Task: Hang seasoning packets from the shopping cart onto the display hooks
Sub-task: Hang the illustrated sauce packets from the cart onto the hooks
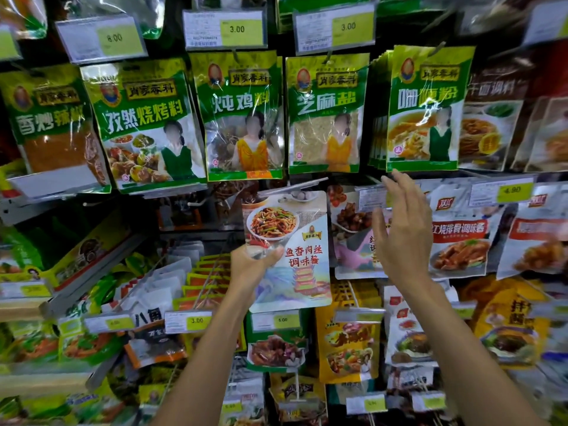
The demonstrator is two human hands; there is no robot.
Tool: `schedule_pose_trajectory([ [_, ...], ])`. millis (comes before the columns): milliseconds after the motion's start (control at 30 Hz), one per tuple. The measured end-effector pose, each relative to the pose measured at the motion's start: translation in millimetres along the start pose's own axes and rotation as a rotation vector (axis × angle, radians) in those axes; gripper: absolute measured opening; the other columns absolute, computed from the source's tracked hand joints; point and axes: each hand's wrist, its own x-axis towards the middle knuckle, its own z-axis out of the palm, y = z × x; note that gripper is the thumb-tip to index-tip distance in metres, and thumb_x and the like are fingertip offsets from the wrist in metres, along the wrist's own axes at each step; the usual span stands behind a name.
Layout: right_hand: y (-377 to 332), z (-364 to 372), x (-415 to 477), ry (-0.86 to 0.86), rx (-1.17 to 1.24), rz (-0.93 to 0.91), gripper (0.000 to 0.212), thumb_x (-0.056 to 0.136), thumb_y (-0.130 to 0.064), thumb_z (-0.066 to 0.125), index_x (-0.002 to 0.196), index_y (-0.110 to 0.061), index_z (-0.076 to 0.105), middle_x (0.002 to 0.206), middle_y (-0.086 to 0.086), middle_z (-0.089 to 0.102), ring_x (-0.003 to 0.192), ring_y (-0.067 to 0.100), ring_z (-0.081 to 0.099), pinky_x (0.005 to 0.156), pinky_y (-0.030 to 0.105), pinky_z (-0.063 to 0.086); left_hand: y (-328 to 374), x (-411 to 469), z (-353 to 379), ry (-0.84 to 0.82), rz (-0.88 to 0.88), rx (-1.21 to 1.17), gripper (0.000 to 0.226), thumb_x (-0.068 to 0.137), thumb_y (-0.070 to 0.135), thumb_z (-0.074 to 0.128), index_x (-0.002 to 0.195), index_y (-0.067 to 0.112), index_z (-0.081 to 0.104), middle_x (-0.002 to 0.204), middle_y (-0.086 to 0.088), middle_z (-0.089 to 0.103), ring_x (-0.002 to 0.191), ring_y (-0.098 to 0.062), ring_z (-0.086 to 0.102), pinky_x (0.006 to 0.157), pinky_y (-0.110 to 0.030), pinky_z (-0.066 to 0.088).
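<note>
Fingers (pixel 272 252) of left hand (pixel 249 267) pinch sauce packet (pixel 296 238), its top at hook (pixel 295 186) above them; right hand (pixel 399 238) spread, empty. Hanging looks unfinished.

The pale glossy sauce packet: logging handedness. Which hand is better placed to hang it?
Probably left: left hand grips the pale glossy sauce packet, top near the metal hook; right hand holds nothing.

Site: grocery shop aisle, as I read it | evidence: rows of hanging seasoning packets (pixel 245 115), yellow price tags (pixel 237 29)
</note>
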Motion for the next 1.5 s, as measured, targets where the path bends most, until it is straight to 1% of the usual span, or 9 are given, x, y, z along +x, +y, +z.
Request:
schedule_pose_trajectory([
  [233, 21, 22, 0, 0.007, -0.096, -0.075, 0.044, 0.098, -0.018, 0.05, 0.138, -0.003, 0.045, 0.144, 0.015, 0.045, 0.138, 0.026, 0.031, 0.117, 0.033, 0.015, -9, 9, 4, -0.011, -0.002, 0.015, 0.033, 0.077, 0.007, 0.076, 0.057, 0.014, 0.051, 0.053, 0.003, 0.057, 0.048, -0.006, 0.054, 0.041, -0.014, 0.041],
  [300, 23, 27, 0, 0.033, -0.091, -0.087, 0.044, 0.098, -0.02, 0.048, 0.139, -0.003, 0.044, 0.144, 0.015, 0.045, 0.138, 0.024, 0.029, 0.118, 0.031, 0.011, -10, 14, 5, 0.003, 0.007, 0.023, 0.026, 0.077, 0.004, 0.075, 0.059, 0.004, 0.056, 0.05, -0.004, 0.062, 0.04, 0.002, 0.05, 0.04, -0.01, 0.039],
  [367, 26, 30, 1, 0.053, -0.087, -0.09, 0.045, 0.099, -0.023, 0.046, 0.138, -0.002, 0.044, 0.143, 0.017, 0.045, 0.137, 0.025, 0.029, 0.118, 0.029, 0.01, -11, 20, 7, 0.015, 0.003, 0.022, 0.024, 0.076, 0.005, 0.075, 0.075, -0.009, 0.056, 0.072, -0.01, 0.068, 0.048, 0.001, 0.057, 0.047, -0.013, 0.046],
  [567, 31, 34, 1, 0.095, -0.109, -0.128, 0.042, 0.099, -0.022, 0.048, 0.136, -0.002, 0.047, 0.14, 0.018, 0.047, 0.135, 0.028, 0.034, 0.117, 0.029, 0.013, -32, 42, 17, 0.142, -0.043, -0.009, 0.015, 0.073, 0.013, 0.08, 0.075, 0.009, 0.066, 0.085, -0.012, 0.071, 0.075, -0.018, 0.067, 0.069, -0.032, 0.055],
  [833, 32, 33, 2, 0.094, -0.087, -0.15, 0.042, 0.097, -0.018, 0.053, 0.135, 0.0, 0.047, 0.14, 0.018, 0.048, 0.135, 0.028, 0.034, 0.116, 0.033, 0.02, -40, 65, 36, 0.313, -0.073, 0.029, 0.02, 0.073, 0.024, 0.081, 0.071, 0.013, 0.064, 0.085, -0.01, 0.068, 0.082, -0.023, 0.064, 0.074, -0.033, 0.05],
  [1100, 30, 22, -1, 0.053, -0.088, -0.15, 0.044, 0.097, -0.015, 0.054, 0.137, 0.001, 0.046, 0.142, 0.018, 0.046, 0.136, 0.029, 0.035, 0.117, 0.032, 0.02, -39, 79, 42, 0.291, -0.208, 0.056, 0.037, 0.075, 0.03, 0.079, 0.096, 0.003, 0.065, 0.098, -0.014, 0.064, 0.091, -0.025, 0.059, 0.074, -0.031, 0.046],
  [1200, 25, 10, -11, 0.056, -0.054, -0.105, 0.042, 0.095, -0.012, 0.056, 0.134, 0.002, 0.049, 0.139, 0.018, 0.049, 0.134, 0.03, 0.039, 0.117, 0.033, 0.022, -46, 58, 35, 0.295, -0.141, 0.223, 0.033, 0.082, 0.026, 0.073, 0.093, 0.0, 0.056, 0.101, -0.027, 0.061, 0.101, -0.039, 0.059, 0.073, -0.035, 0.043],
  [1333, 17, -7, -39, 0.024, -0.016, -0.009, 0.038, 0.093, -0.007, 0.058, 0.13, 0.002, 0.054, 0.132, 0.017, 0.055, 0.127, 0.031, 0.047, 0.113, 0.036, 0.032, -61, 9, 23, 0.368, 0.115, 0.401, 0.038, 0.09, 0.02, 0.062, 0.117, -0.005, 0.052, 0.116, -0.021, 0.056, 0.11, -0.034, 0.051, 0.09, -0.041, 0.042],
  [1500, 19, -43, -97, -0.147, 0.102, 0.257, 0.027, 0.095, -0.008, 0.054, 0.121, 0.0, 0.06, 0.119, 0.015, 0.062, 0.114, 0.031, 0.056, 0.098, 0.04, 0.046, -73, -61, 48, 0.071, 0.309, 0.409, 0.027, 0.099, 0.023, 0.046, 0.119, 0.008, 0.055, 0.113, -0.006, 0.059, 0.104, -0.021, 0.054, 0.087, -0.032, 0.043],
])
